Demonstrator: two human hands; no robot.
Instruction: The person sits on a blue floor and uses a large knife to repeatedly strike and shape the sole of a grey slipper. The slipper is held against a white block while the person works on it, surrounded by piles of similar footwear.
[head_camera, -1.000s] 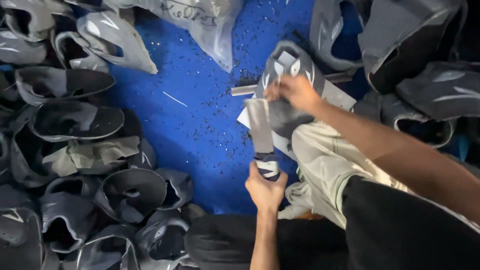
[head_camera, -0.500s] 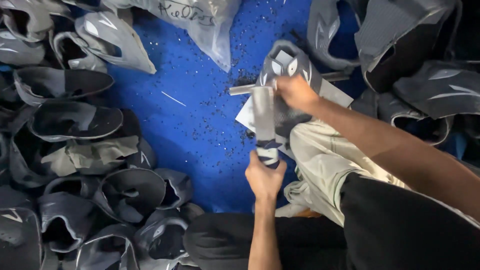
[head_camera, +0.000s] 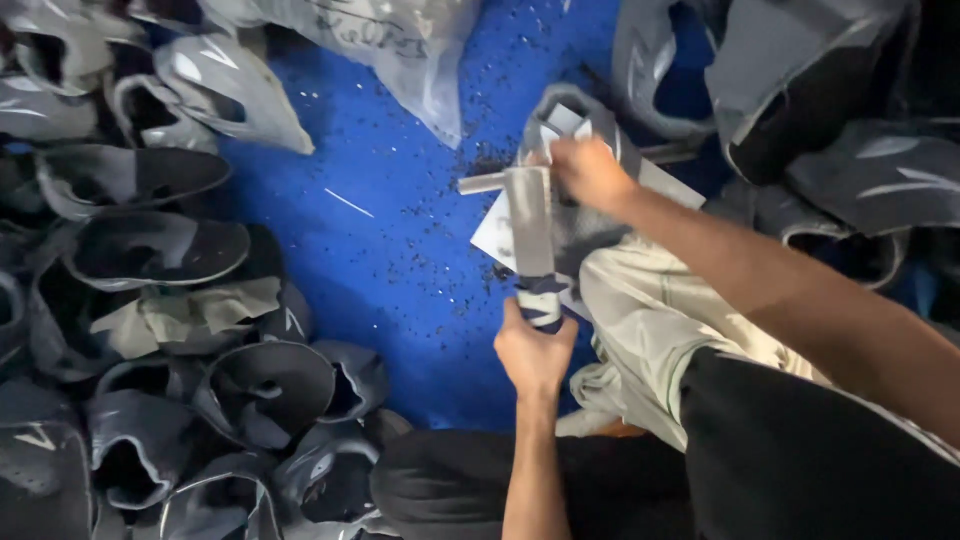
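Head view: a flat grey strip (head_camera: 530, 225) with a dark-and-white patterned lower end is held between both hands over the blue floor (head_camera: 400, 260). Its long axis runs nearly vertical in the frame — top end pointing away from the person, patterned end pointing back toward the body. The left hand (head_camera: 535, 352) is closed in a fist around the patterned lower end, thumb side up, so the strip rises straight out of the top of that hand. The right hand (head_camera: 590, 172) is curled closed at the strip's upper end, just to its right and touching it, pressing against a grey shoe upper (head_camera: 580, 125) that lies behind. A short pale bar (head_camera: 482, 183) sticks out leftward at the level of the strip's top; a white sheet (head_camera: 497, 235) shows under the strip on the person's knee, which is clad in light trousers (head_camera: 650, 320). Against the frame half a second back: the strip stood slightly tilted then and is straighter now, the left hand sits in much the same place, and the right hand keeps its grip at the top — little net displacement. Rest of the scene: a heap of dark shoe uppers (head_camera: 150, 330) on the left, a clear plastic bag (head_camera: 400, 50) at the top, and black crumbs scattered on the floor.
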